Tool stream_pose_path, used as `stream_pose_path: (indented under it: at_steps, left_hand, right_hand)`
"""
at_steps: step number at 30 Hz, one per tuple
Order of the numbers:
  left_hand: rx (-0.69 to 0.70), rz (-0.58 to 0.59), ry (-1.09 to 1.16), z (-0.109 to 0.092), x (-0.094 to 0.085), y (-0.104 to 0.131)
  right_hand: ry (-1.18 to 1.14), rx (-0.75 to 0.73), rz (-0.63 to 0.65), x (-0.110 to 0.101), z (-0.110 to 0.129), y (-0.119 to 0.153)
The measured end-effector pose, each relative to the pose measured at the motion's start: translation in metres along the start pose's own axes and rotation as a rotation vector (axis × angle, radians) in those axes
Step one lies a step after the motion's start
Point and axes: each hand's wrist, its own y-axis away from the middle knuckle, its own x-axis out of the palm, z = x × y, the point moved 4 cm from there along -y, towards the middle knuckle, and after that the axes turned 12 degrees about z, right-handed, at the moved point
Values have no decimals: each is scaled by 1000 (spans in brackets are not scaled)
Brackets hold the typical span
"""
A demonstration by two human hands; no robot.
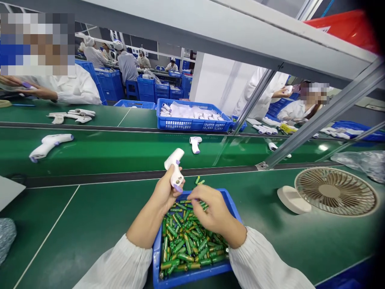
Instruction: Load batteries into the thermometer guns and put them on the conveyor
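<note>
Nearest, a blue tray (157, 257) full of green-and-gold batteries (188, 245) sits on the green tabletop (99, 224) between the person's forearms. Above its far edge, the left hand (164, 190) grips a white thermometer gun (173, 168) with purple parts by its handle, the handle's lower end facing the right hand (212, 206). The right hand hovers over the batteries with fingers curled; whether it pinches anything cannot be told. A few loose batteries lie just beyond the tray, and a beige fan (329, 192) rests well to the right. Farther off, more white guns lie on a green conveyor belt (135, 150), one on the left and one near the middle. Beyond the belt stands a blue basket (195, 125) of white pieces, with people in white coats working behind.
</note>
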Motion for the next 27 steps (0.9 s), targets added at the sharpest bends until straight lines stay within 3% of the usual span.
stream_pose_path:
  at_steps: [3,5,7,9,13,15,23,27]
  left_hand:
    - [76,-51,89,-7,-4,-2]
    - [77,-37,127,-9,-4,-2]
    - [84,-34,140,-10,-5,-2]
    - [105,-47,137,-10,-6,-2]
    - [125,-96,35,-6,-6,-2]
    - [114,-137,-49,-3,-5,0]
    - [114,-188,-246,3,0,3]
    - [112,-156,-253,4,-2,3]
  right_hand:
    - [229,53,393,24,-7,5]
    - [351,90,494,33,-11,7]
    - [326,111,499,33,-12,6]
    - [152,136,414,27,-10,3]
    - [-236,184,5,8,-8,-4]
    - [-322,192,-113,6,-8,-7]
    - [-629,296,-253,13,-15,-11]
    - [-752,298,-239,11,-15,-25]
